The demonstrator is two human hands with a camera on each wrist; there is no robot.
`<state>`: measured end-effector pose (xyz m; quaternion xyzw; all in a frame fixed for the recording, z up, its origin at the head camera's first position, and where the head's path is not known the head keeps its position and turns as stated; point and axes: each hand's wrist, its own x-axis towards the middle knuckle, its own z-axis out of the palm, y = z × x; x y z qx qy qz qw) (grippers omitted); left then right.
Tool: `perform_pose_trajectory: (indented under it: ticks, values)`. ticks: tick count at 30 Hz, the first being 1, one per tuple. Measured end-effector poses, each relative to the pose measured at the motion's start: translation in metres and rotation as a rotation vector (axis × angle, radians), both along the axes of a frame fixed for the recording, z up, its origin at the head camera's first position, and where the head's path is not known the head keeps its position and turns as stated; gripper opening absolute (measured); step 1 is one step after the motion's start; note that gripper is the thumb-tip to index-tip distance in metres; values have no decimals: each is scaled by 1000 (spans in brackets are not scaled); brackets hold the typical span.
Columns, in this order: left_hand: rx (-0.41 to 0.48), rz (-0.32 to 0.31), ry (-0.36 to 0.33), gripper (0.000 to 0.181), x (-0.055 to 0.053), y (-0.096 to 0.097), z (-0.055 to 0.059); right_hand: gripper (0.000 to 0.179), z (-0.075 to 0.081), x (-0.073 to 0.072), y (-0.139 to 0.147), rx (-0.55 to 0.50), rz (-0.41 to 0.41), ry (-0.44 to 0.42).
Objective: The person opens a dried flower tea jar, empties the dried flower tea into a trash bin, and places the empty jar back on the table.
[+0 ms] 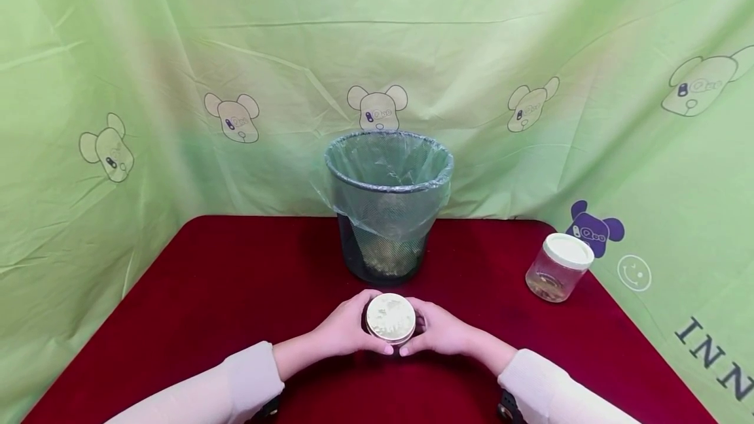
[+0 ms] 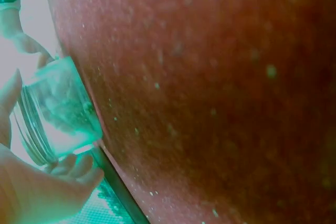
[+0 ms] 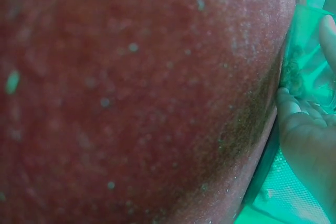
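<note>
A clear jar (image 2: 65, 106) with a pale round lid (image 1: 391, 317) stands on the red tabletop at the front middle. My left hand (image 1: 349, 327) holds its left side, and my right hand (image 1: 438, 330) holds its right side. In the head view both thumbs curve round the near side and the tips almost meet. Small dark bits lie low inside the jar (image 3: 307, 69) in the right wrist view. The far fingers are partly hidden behind the jar in the head view.
A mesh wastebasket (image 1: 383, 250) with a clear bag liner (image 1: 396, 205) stands just beyond the hands. Another clear jar (image 1: 556, 273) with a white lid and some brownish bits at the bottom stands near the table's right edge. Green printed cloth (image 1: 283, 169) hangs round the table.
</note>
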<state>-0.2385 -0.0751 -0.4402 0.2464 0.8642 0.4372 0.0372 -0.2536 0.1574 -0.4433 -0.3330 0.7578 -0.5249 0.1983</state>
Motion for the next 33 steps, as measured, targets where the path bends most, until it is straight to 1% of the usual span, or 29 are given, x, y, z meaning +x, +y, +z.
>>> perform_pose_trajectory:
  ticks: [4,9,13,16,18,20,25,27,30,33]
  values:
    - [-7,6,29,83,0,1,-1,75,0,0,1,-4,-2,5]
    - [-7,-3,30,85,0,1,-2,74,-1,1,1,-16,2,3]
    - [-9,-16,31,88,0,0,-1,74,-2,0,1,-23,6,-1]
    - [-19,-30,29,92,-1,-2,1,74,-2,0,1,-23,5,0]
    - [-23,-58,15,95,-5,-5,2,74,-2,0,1,-24,7,4]
    - [-20,-101,-17,96,-10,-7,4,74,-2,-1,1,-27,9,5]
    - [49,-272,-151,88,-25,-15,7,74,-2,-1,2,-30,10,16]
    - [77,-327,-209,85,-31,-17,7,74,-3,-1,2,-30,8,14]
    - [90,-372,-260,83,-36,-18,7,74,-4,-1,2,-31,9,8]
    - [95,-398,-270,82,-40,-16,7,73,-4,-2,2,-31,14,6]
